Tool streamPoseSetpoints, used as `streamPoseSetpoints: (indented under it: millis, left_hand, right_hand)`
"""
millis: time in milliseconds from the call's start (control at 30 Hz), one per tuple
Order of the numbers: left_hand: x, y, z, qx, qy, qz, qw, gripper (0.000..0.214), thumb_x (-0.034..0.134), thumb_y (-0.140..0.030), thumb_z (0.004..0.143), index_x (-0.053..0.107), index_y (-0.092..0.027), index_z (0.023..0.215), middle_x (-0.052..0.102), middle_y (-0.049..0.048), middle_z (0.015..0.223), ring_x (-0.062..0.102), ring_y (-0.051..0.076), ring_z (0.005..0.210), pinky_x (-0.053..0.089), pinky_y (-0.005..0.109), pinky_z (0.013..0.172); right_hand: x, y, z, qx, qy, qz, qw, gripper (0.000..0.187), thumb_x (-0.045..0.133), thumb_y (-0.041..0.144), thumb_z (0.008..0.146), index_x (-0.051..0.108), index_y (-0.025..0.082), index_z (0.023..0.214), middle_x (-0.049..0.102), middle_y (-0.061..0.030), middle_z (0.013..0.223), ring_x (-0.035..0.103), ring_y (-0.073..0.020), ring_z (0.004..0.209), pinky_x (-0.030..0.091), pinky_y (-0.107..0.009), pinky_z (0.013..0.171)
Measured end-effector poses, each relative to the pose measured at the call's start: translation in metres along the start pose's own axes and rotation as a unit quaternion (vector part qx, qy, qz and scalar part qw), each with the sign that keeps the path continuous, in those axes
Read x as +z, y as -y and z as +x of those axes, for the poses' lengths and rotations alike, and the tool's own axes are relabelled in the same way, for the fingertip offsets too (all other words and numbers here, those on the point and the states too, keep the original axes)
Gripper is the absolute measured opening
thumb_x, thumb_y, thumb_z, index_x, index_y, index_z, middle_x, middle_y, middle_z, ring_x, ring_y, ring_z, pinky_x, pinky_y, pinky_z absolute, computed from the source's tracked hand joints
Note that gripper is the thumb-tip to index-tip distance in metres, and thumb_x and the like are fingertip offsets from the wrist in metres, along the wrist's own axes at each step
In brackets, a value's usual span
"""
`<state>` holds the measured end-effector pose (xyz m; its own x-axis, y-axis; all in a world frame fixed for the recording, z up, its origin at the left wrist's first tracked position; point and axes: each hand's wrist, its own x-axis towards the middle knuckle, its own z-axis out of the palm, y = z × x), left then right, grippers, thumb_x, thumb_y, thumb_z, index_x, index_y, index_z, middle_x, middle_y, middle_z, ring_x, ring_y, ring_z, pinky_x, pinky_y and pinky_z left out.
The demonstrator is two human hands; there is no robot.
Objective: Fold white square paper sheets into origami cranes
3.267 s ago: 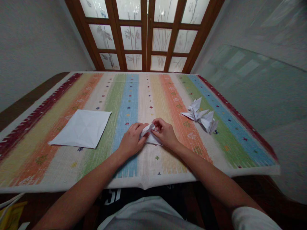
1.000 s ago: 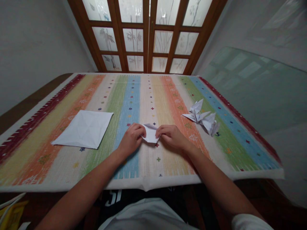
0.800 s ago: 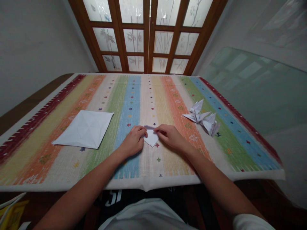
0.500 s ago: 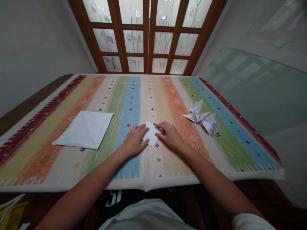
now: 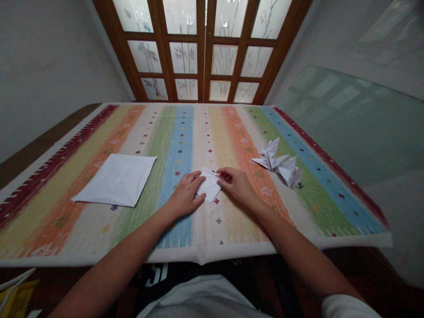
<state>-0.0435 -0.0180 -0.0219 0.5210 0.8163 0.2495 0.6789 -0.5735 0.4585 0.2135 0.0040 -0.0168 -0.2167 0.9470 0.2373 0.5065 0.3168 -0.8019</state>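
A small folded piece of white paper (image 5: pixel 210 185) lies on the striped tablecloth in front of me, with crease lines across its upper part. My left hand (image 5: pixel 188 192) rests at its left side, fingers on the upper left edge and thumb near the lower left edge, holding it down. At the paper's right corner, my right hand (image 5: pixel 236 183) has thumb and index finger closed in a pinch on the edge. Part of that corner is hidden behind the fingers.
White paper sheets (image 5: pixel 115 180) lie to the left, creased and roughly square. Several folded paper cranes (image 5: pixel 278 162) sit together on the right. The striped tablecloth (image 5: pixel 185 132) covers the table. A glass panel (image 5: pixel 351 123) leans against the right wall, and wooden doors (image 5: pixel 203 53) stand beyond the table.
My right thumb has shifted up and right along the paper's edge. The paper's right part now looks slightly lifted or opened, with more crease lines showing. My left hand stays almost still.
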Motion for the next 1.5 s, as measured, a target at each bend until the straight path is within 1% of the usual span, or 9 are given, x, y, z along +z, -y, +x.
streamPoseSetpoints:
  millis: [367,500,633,767,867,967,1233,1367,1500]
  left_hand:
    - [-0.002,-0.005,0.001,-0.002,0.006,-0.022,1.000,0.057,0.068,-0.026,0.097,0.057,-0.018,0.152,0.056,0.0202,0.163,0.053,0.036,0.152,0.046,0.061,0.128]
    - [-0.003,-0.006,0.001,-0.001,-0.007,-0.018,1.000,0.059,0.068,-0.026,0.097,0.055,-0.020,0.154,0.058,0.0186,0.163,0.054,0.037,0.149,0.045,0.062,0.128]
    - [-0.002,-0.006,0.002,-0.003,-0.021,-0.023,1.000,0.058,0.066,-0.027,0.099,0.053,-0.018,0.155,0.060,0.0195,0.159,0.057,0.036,0.146,0.046,0.061,0.127]
    - [-0.001,-0.005,0.002,-0.007,-0.024,-0.030,0.999,0.059,0.065,-0.031,0.100,0.052,-0.017,0.156,0.059,0.0198,0.159,0.057,0.035,0.147,0.046,0.058,0.128]
    - [0.000,-0.004,0.002,-0.012,-0.023,-0.034,0.999,0.061,0.065,-0.035,0.102,0.050,-0.015,0.158,0.059,0.0207,0.159,0.056,0.036,0.148,0.046,0.059,0.128]
    - [0.000,-0.004,0.002,-0.010,-0.028,-0.039,0.999,0.062,0.067,-0.038,0.102,0.050,-0.016,0.158,0.059,0.0206,0.159,0.056,0.036,0.148,0.046,0.059,0.128]
    - [-0.001,-0.005,0.003,0.002,-0.044,-0.040,0.998,0.063,0.071,-0.043,0.102,0.051,-0.018,0.156,0.062,0.0198,0.154,0.058,0.037,0.144,0.047,0.062,0.125]
    - [0.000,-0.003,0.003,-0.008,-0.046,-0.040,0.998,0.059,0.070,-0.041,0.103,0.052,-0.018,0.155,0.063,0.0191,0.153,0.058,0.037,0.143,0.048,0.061,0.124]
    - [0.001,-0.002,0.003,-0.009,-0.049,-0.042,0.998,0.056,0.069,-0.040,0.104,0.053,-0.019,0.154,0.064,0.0185,0.150,0.059,0.036,0.141,0.049,0.060,0.123]
  right_hand:
    - [-0.005,0.015,0.000,0.008,0.009,0.041,0.999,0.020,0.066,0.018,0.086,0.080,0.021,0.101,0.075,-0.0033,0.084,0.067,-0.0178,0.072,0.054,-0.031,0.070]
    - [-0.005,0.016,0.001,0.061,-0.017,0.130,0.990,0.021,0.071,0.027,0.083,0.076,0.021,0.102,0.075,-0.0042,0.094,0.066,-0.0163,0.069,0.051,-0.029,0.064]
    - [-0.002,0.014,0.004,0.136,-0.027,0.265,0.954,0.035,0.081,0.040,0.078,0.074,0.022,0.108,0.072,-0.0017,0.093,0.065,-0.0162,0.072,0.050,-0.027,0.064]
    - [0.001,0.014,0.004,0.170,0.038,0.340,0.924,0.047,0.089,0.058,0.077,0.076,0.020,0.101,0.072,-0.0039,0.088,0.066,-0.0186,0.078,0.053,-0.029,0.068]
    - [0.003,0.013,0.002,0.159,0.106,0.307,0.932,0.044,0.094,0.053,0.074,0.078,0.018,0.094,0.074,-0.0058,0.086,0.063,-0.0190,0.074,0.052,-0.031,0.067]
    - [0.005,0.011,0.000,0.149,0.123,0.281,0.940,0.034,0.091,0.048,0.076,0.077,0.019,0.088,0.073,-0.0052,0.083,0.062,-0.0193,0.073,0.052,-0.033,0.069]
    - [0.006,0.013,-0.001,0.094,0.152,0.321,0.930,0.042,0.086,0.049,0.086,0.069,0.023,0.115,0.075,-0.0068,0.105,0.071,-0.0227,0.091,0.061,-0.037,0.082]
    - [0.004,0.016,-0.006,0.045,0.204,0.288,0.935,0.080,0.096,0.028,0.072,0.058,0.028,0.142,0.075,-0.0091,0.124,0.074,-0.0238,0.105,0.063,-0.038,0.089]
    - [0.006,0.016,-0.010,0.009,0.189,0.209,0.959,0.095,0.086,0.022,0.082,0.041,0.028,0.165,0.077,-0.0087,0.121,0.074,-0.0195,0.091,0.062,-0.033,0.079]
